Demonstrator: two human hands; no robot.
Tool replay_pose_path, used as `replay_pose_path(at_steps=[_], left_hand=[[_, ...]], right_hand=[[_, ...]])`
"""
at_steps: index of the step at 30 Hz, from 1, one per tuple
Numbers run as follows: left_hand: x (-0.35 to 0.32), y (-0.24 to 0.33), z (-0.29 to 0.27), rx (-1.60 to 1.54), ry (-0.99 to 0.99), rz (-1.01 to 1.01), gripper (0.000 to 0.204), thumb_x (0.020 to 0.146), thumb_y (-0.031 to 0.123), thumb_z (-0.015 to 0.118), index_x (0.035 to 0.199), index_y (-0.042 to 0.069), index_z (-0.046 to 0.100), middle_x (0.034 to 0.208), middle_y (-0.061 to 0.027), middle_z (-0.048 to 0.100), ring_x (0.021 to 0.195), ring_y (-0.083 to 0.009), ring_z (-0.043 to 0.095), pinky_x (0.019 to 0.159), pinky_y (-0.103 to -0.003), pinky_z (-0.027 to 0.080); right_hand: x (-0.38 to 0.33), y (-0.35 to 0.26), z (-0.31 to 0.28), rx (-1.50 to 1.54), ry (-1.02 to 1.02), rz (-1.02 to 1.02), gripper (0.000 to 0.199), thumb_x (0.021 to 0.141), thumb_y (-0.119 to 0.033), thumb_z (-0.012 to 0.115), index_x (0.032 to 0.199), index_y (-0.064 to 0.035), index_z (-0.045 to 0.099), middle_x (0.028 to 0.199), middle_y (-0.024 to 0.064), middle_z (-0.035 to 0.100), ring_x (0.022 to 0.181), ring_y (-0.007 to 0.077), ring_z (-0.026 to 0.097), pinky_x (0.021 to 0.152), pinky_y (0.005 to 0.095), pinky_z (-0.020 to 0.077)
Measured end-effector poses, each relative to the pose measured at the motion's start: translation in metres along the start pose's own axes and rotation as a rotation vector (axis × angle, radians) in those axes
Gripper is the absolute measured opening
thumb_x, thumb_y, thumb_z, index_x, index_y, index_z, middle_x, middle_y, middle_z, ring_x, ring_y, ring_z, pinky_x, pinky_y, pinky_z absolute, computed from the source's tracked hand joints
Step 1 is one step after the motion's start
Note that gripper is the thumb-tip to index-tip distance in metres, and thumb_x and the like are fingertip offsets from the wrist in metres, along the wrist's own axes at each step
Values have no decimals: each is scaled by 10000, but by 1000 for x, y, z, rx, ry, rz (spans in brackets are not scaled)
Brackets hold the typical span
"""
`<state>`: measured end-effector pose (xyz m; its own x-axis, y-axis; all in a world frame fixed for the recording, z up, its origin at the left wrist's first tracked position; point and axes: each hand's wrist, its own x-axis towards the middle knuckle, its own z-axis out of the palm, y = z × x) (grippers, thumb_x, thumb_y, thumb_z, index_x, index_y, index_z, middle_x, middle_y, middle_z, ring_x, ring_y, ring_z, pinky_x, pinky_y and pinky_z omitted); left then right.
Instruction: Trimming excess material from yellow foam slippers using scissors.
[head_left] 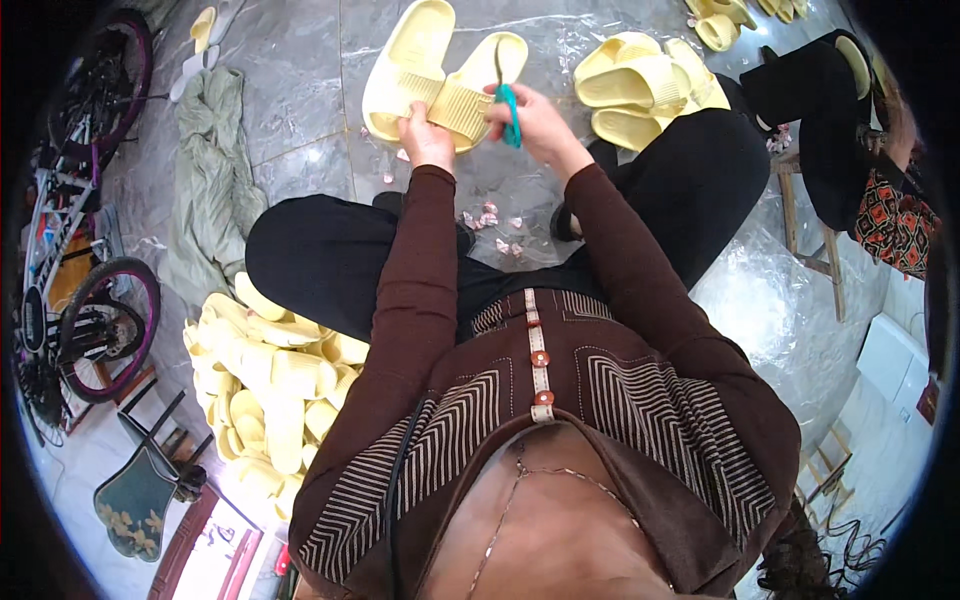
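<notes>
In front of me a pair of pale yellow slippers is held side by side, the left slipper point(424, 40) and the right slipper point(462, 108) meeting at their ribbed straps. My left hand point(430, 140) is closed on the slippers at the near end, its thumb up by the straps; exactly how the fingers grip beneath is hidden. My right hand point(540, 125) grips teal-handled scissors point(511, 118). Their dark blades point away from me, over the right slipper's footbed. Whether the blades touch it I cannot tell.
Several yellow slippers point(640, 85) lie stacked at the far right, and a large heap of slippers point(270, 380) is beside my left leg. Small pinkish scraps point(488, 215) dot the grey floor between my feet. A bicycle point(100, 290) stands left; another person point(820, 130) sits right.
</notes>
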<state>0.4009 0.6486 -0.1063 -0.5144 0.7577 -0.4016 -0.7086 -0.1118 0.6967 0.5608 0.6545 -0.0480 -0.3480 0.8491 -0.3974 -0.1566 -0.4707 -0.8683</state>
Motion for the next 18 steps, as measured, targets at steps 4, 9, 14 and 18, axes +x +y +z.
replay_pose_path(at_steps=[4, 9, 14, 18], left_hand=[[0, 17, 11, -152, -151, 1, 297, 858, 99, 482, 1138, 15, 428, 1127, -118, 489, 1033, -243, 480, 898, -387, 391], [-16, 28, 29, -142, -274, 32, 299, 866, 103, 482, 1153, 38, 428, 1123, -106, 494, 1046, -236, 471, 922, -385, 368], [-20, 31, 32, -111, -288, 55, 352, 859, 125, 493, 1195, 69, 402, 1147, -106, 486, 1066, -259, 461, 938, -410, 352], [-22, 32, 32, -119, -285, 43, 350, 855, 116, 496, 1192, 75, 410, 1142, -95, 492, 1068, -251, 461, 937, -407, 353]], right_hand=[[-13, -11, 16, 178, -292, 59, 497, 719, -143, 609, 1160, 19, 448, 811, 40, 536, 667, 122, 541, 622, 282, 461], [-18, -20, 14, 315, -375, 98, 459, 761, -158, 562, 1175, 3, 442, 841, 25, 516, 715, 115, 527, 671, 285, 464], [-19, -21, 11, 350, -404, 149, 458, 764, -161, 560, 1178, -7, 441, 839, 21, 514, 718, 113, 520, 670, 296, 465], [-20, -26, 13, 347, -337, 132, 443, 757, -168, 569, 1153, -2, 461, 822, 25, 514, 686, 103, 519, 619, 287, 462]])
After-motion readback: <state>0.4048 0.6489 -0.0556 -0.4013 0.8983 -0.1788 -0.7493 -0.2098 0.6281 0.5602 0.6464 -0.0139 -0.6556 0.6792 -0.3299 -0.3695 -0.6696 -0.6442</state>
